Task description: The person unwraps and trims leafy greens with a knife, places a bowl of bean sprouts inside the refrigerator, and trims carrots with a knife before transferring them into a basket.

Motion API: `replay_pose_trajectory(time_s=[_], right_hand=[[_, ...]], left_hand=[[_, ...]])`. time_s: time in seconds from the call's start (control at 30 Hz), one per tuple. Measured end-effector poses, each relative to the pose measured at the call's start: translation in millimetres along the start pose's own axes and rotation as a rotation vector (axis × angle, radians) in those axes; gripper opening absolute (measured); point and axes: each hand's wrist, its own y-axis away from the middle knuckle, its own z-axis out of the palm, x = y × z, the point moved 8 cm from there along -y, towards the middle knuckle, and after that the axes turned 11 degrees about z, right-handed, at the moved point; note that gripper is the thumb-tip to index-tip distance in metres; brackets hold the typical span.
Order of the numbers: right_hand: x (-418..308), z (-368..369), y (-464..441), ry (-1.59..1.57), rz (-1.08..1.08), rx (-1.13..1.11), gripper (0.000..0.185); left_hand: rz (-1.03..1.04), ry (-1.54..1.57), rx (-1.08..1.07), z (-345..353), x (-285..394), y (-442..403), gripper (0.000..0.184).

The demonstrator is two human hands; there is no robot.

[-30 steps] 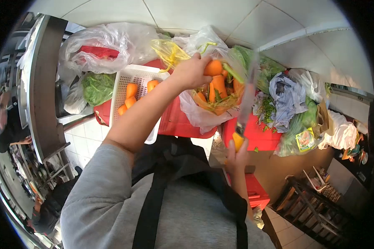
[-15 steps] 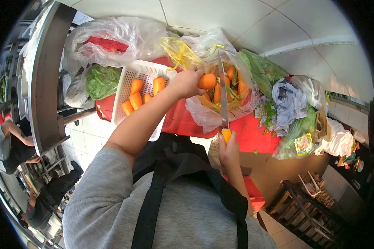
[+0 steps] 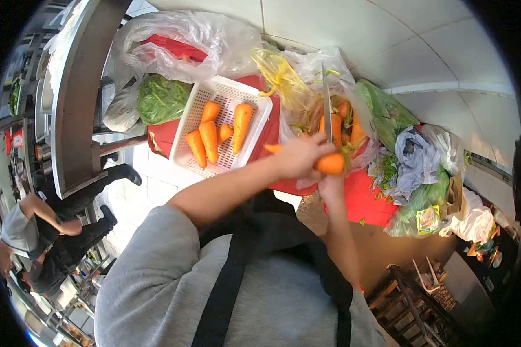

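Observation:
My left hand (image 3: 300, 157) is closed round a carrot (image 3: 330, 164); its thick end points right and its thin tip sticks out on the left. Just beneath it, partly hidden, my right hand (image 3: 331, 186) grips a knife (image 3: 327, 95) whose long blade points away from me. The knife's handle is covered by the hands and carrot. Beyond them lies an opened plastic bag (image 3: 292, 118) holding more carrots (image 3: 356, 130). To the left, a white perforated basket (image 3: 182, 141) contains several carrots (image 3: 209, 139).
A bag of leafy greens (image 3: 161, 99) and a large clear bag (image 3: 226, 43) lie left and behind. On the right are green bags (image 3: 382, 113), a crumpled bluish bag (image 3: 414, 153) and herbs (image 3: 386, 172) on a red surface (image 3: 370, 202). A metal table (image 3: 84, 110) stands left; people work beyond it.
My left hand has drawn the carrot from the bag toward me, over my right hand. The knife still points away. The whole view has shifted, and the basket's carrots are no longer covered by my arm.

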Motion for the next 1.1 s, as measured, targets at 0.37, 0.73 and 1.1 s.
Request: replay_pose_trajectory(time_s=[0.37,0.73,1.1], right_hand=[[-6,-57,36,0.117,0.091,0.209,0.019],[10,-83,79,0.142,0.280,0.252,0.033],[16,-80,88,0.130,0.272,0.224,0.041]], left_hand=[[-0.562,-0.563,0.528,-71,-92,130,0.065],[-1.130,0.118,0.267,81,-132,-65,0.073],[-0.262,0.719,0.784,75,-124,-54,0.073]])
